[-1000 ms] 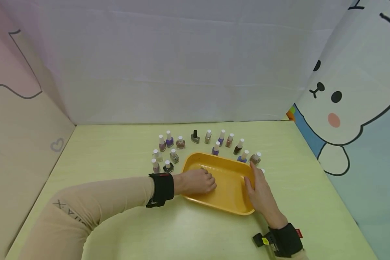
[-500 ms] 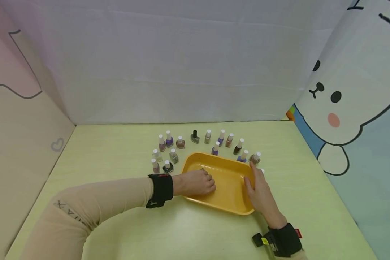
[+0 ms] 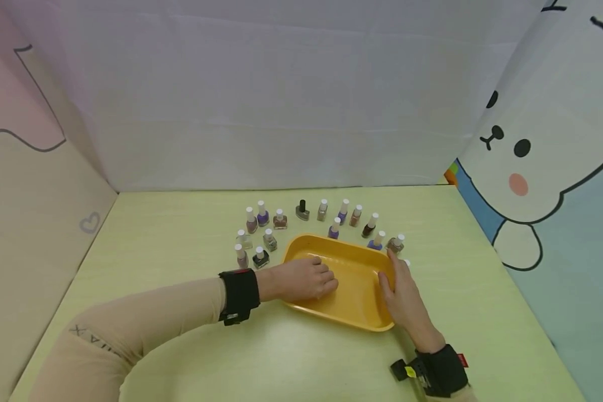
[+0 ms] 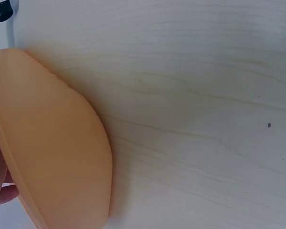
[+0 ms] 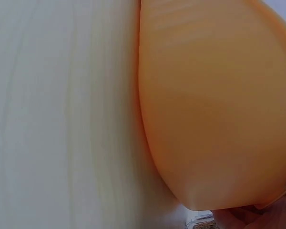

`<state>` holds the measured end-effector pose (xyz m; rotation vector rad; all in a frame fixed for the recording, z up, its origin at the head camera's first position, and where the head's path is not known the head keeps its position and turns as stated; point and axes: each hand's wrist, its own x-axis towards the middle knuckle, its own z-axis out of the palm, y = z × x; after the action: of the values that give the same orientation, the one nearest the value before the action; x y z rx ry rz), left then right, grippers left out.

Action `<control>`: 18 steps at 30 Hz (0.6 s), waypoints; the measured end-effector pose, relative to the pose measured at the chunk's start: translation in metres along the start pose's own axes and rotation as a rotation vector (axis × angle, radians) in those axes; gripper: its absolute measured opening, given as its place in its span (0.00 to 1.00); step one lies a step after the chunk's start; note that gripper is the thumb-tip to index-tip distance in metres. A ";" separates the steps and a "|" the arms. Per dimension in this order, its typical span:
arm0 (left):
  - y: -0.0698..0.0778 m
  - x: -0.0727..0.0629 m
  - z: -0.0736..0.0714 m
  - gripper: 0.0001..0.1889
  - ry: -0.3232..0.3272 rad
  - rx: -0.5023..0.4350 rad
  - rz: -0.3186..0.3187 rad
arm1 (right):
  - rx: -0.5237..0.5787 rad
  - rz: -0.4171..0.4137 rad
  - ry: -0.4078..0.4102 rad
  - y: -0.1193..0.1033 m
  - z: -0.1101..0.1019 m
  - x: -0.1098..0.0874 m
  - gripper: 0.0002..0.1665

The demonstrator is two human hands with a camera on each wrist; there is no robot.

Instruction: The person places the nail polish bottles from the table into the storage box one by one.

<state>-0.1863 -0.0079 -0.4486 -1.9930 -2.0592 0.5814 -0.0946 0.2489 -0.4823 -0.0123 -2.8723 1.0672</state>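
A yellow plastic tray [image 3: 359, 279] lies at a slant on the table. My left hand [image 3: 301, 278] reaches over its left side, knuckles up and fingers bent down inside. I cannot tell whether those fingers hold anything, since the palm side is hidden. In the left wrist view, fingertips [image 4: 8, 193] show beyond the rim of the tray [image 4: 62, 138]. My right hand [image 3: 407, 296] grips the tray's right end, thumb on the inner side and fingers along the outside. The right wrist view is largely filled by the tray's outer wall [image 5: 214, 105].
Nail polish bottles stand in an arc behind the tray, among them a black-capped bottle [image 3: 302, 210], a purple bottle [image 3: 263, 215] and a dark green bottle [image 3: 261, 258]. A brown bottle [image 3: 395, 244] stands right by my right fingertips. A white cloth wall [image 3: 281, 111] closes off the table's back.
My left wrist and forearm have shifted a little left and down, and the hand has turned slightly within the tray. The right hand and tray stay put.
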 end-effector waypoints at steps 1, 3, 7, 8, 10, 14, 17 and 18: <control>-0.001 -0.001 -0.001 0.15 0.010 -0.005 -0.014 | 0.001 0.001 -0.002 0.000 0.000 0.000 0.35; -0.003 -0.004 -0.003 0.18 0.039 -0.020 -0.045 | 0.001 0.005 -0.004 0.001 -0.001 0.000 0.35; -0.004 -0.012 -0.001 0.19 0.144 -0.031 -0.108 | 0.000 0.013 -0.008 0.000 0.000 0.000 0.35; -0.004 -0.013 0.001 0.18 0.182 -0.039 -0.128 | 0.002 0.015 -0.008 0.000 0.000 0.000 0.35; -0.003 -0.015 0.005 0.15 0.258 -0.058 -0.176 | 0.007 0.016 -0.006 0.000 0.000 0.000 0.35; -0.001 -0.019 0.013 0.13 0.407 -0.114 -0.279 | 0.009 0.005 0.002 0.000 0.000 0.000 0.35; 0.002 -0.023 0.018 0.12 0.496 -0.150 -0.348 | 0.003 -0.005 0.007 0.001 0.001 0.000 0.34; 0.003 -0.025 0.020 0.11 0.519 -0.162 -0.368 | 0.002 -0.006 0.008 0.001 0.001 0.000 0.34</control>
<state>-0.1903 -0.0349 -0.4646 -1.5520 -2.0911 -0.1644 -0.0947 0.2487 -0.4838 -0.0072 -2.8625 1.0662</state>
